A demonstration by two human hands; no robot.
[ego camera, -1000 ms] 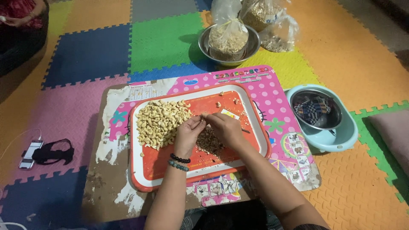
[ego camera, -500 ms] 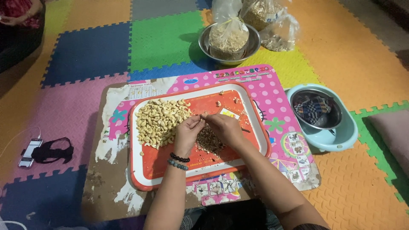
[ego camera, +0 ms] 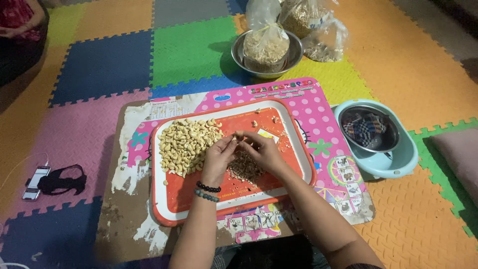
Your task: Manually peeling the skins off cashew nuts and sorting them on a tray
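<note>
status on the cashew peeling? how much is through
Done: a large pile of pale peeled cashews on the left of the orange tray, and a heap of brown skins under the hands. In hand: left hand and right hand meet over the tray, pinching something small, probably one nut. Left: bags of nuts in and behind the steel bowl; whether peeled, I cannot tell.

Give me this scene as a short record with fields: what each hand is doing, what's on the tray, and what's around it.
Left hand: left hand, two bead bracelets at the wrist, fingertips pinching a small nut
Right hand: right hand, fingertips meeting the left over the tray
Tray: orange plastic tray with white rim
On tray: pile of pale shelled cashews; heap of brown skins
Under tray: pink polka-dot board
Behind: steel bowl holding a clear bag of nuts
Right side: light blue plastic basin
Left side: phone on foam mat
</note>
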